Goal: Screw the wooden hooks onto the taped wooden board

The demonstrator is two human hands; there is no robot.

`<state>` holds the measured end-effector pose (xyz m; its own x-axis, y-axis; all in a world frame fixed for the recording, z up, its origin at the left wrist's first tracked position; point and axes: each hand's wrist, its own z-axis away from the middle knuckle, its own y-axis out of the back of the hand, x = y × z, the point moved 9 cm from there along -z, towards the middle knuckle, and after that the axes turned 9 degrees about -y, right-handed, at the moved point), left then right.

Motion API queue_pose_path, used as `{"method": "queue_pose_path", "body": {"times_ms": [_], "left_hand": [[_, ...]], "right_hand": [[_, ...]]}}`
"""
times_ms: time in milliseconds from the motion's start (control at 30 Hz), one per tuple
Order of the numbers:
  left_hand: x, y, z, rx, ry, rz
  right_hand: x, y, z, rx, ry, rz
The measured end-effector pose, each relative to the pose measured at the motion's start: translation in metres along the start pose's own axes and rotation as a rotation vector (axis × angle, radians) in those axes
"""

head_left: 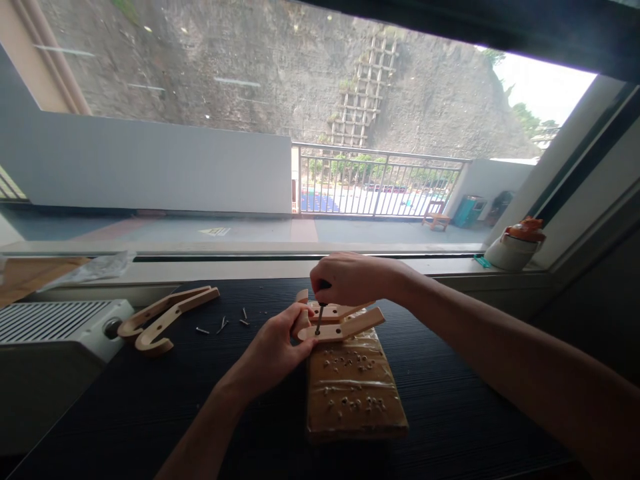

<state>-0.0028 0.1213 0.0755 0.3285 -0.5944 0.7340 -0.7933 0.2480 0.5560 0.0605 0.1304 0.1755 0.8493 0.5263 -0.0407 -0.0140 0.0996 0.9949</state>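
My right hand [350,279] is closed round the black handle of a small screwdriver [319,319], whose tip points down into a curved wooden hook piece [345,328]. My left hand [277,347] pinches the rounded left end of that piece and steadies it. The piece lies on the far end of a brown block wrapped in clear tape [353,390], whose top is full of small holes. A second wooden piece [335,309] lies just behind it.
Two more wooden hook pieces [165,317] lie on the dark table [150,407] at the left, with several loose screws [223,325] beside them. A white radiator [55,327] stands at the left edge. A pot [515,248] sits on the window sill at the right.
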Motion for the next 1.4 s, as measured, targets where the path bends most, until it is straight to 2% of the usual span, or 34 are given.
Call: {"method": "queue_pose_path", "body": {"times_ms": [133,333,500,800,1067,1300,1400], "left_hand": [[0.005,-0.001,0.000,0.037,-0.030,0.056],[0.010,-0.002,0.000,0.094,-0.014,0.087],[0.006,-0.007,-0.001,0.112,0.000,0.093],[0.000,-0.012,-0.004,0.034,0.045,0.154],[-0.002,-0.014,-0.001,-0.002,0.035,0.149],[-0.001,-0.014,-0.002,-0.017,0.019,0.122],[0.000,-0.014,-0.002,-0.020,0.023,0.119]], "right_hand": [[0.011,0.002,0.004,0.109,-0.028,-0.018],[0.021,0.000,0.015,0.259,-0.040,-0.443],[0.035,-0.012,0.020,0.356,-0.047,-0.608],[0.051,-0.013,0.025,0.460,-0.154,-0.538],[0.044,-0.013,0.031,0.433,-0.084,-0.582],[0.049,-0.013,0.029,0.492,-0.175,-0.522],[0.049,-0.013,0.031,0.470,-0.166,-0.555]]}}
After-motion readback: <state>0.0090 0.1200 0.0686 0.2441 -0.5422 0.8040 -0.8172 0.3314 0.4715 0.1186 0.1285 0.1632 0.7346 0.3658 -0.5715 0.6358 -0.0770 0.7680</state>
